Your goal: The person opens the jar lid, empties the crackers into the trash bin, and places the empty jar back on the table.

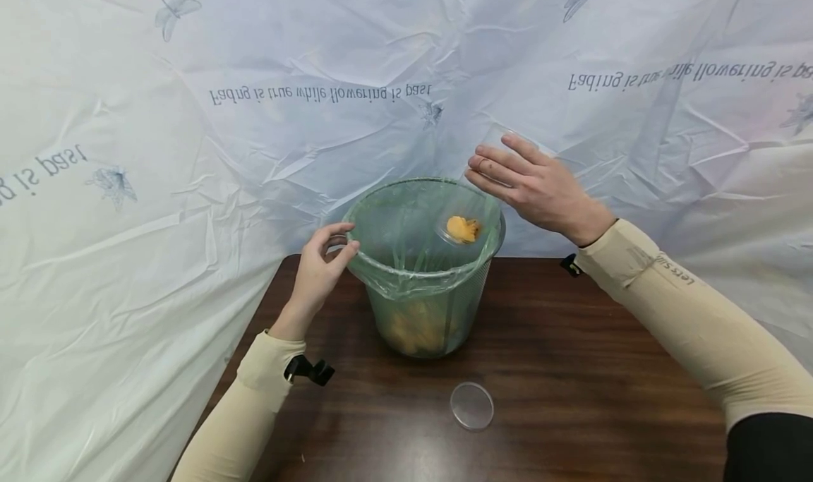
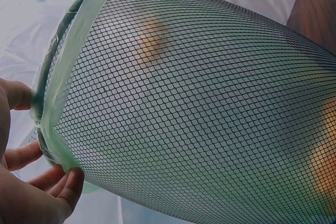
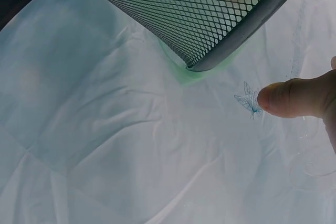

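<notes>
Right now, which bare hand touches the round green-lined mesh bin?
The bare left hand, at the bin's rim; the bare right hand is raised apart.

- Bag (image 1: 409, 214): green, by the left hand (image 1: 320, 262)
- Bin (image 2: 184, 108): dark mesh, beside it
- Scrap (image 1: 463, 229): orange, below the right hand (image 1: 536, 191)
- Table (image 1: 584, 341): streaky dark brown
- Sheet (image 1: 317, 34): white, blue-grey dragonfly print, behind both hands

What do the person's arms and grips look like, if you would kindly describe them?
The left sleeve and right sleeve are beige, the latter with dark lettering; black fabric shows higher up on the right. A black device sits at each wrist. Left grip and right grip are ungloved.
</notes>
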Tool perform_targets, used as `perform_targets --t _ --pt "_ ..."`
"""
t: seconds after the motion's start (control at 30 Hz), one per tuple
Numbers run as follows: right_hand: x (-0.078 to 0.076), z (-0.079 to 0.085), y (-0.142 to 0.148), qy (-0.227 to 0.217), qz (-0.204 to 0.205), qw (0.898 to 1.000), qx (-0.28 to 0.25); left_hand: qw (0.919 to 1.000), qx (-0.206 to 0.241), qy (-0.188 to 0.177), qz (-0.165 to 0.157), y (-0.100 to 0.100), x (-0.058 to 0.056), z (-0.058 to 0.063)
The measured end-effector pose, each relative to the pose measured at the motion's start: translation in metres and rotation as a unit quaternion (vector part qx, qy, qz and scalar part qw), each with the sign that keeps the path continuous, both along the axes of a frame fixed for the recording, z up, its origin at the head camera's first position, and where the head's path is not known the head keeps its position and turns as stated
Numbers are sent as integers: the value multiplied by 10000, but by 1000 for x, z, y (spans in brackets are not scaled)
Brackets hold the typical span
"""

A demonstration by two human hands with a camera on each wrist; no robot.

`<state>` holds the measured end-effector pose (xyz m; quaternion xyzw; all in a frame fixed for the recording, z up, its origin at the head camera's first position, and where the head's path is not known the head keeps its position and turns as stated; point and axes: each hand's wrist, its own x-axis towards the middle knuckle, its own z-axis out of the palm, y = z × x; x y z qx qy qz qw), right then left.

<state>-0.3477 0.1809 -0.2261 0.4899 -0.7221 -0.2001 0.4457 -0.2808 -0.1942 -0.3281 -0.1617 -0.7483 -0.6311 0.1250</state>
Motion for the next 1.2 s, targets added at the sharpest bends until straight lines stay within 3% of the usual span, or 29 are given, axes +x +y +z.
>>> perform_targets --t 0.4,0.73,1.2 --pt "-3 1 2 13 -114 9997 -231 10000 25 -45 -5 -1 -1 -2" --pt "-3 2 3 -44 22 9988 -477 10000 33 -49 20 -1 0 -1" --pt "-4 3 6 -125 30 9989 -449 10000 35 -83 23 0 2 1"
